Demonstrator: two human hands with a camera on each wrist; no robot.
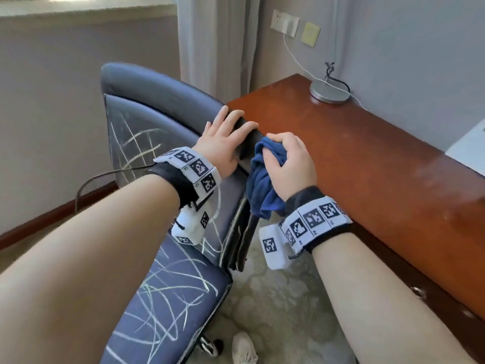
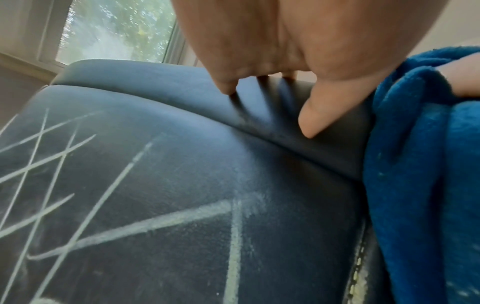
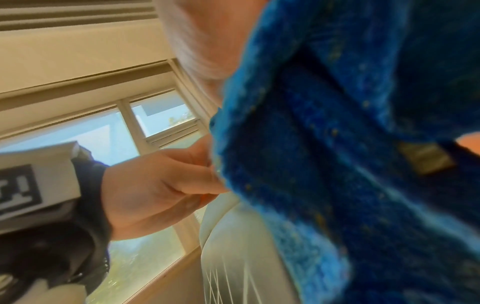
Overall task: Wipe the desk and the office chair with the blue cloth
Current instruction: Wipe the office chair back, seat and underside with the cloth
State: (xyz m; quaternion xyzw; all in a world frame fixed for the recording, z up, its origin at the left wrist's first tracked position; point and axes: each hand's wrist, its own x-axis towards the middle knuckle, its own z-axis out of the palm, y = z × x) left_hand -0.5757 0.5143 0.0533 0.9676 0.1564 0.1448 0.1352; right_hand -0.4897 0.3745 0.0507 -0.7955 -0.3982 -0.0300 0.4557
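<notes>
A dark blue office chair [image 1: 147, 122] covered in white scribbles stands left of the reddish-brown desk [image 1: 354, 153]. My left hand [image 1: 231, 143] grips the top edge of the chair back at its right end, fingers over the rim and thumb on the front [image 2: 311, 123]. Just right of it, my right hand [image 1: 288, 158] holds the bunched blue cloth [image 1: 262, 185] against the chair back's side edge, near the desk corner. The cloth [image 2: 415, 185] hangs down beside the backrest [image 2: 182, 164] and fills most of the right wrist view [image 3: 337, 144].
A round metal lamp base [image 1: 330, 91] with a white cable [image 1: 296, 59] sits at the desk's far end, below wall sockets [image 1: 284, 23]. Something white [image 1: 469, 145] lies at the desk's right edge. A curtain [image 1: 215, 43] hangs behind. Patterned carpet [image 1: 275, 298] lies between chair and desk.
</notes>
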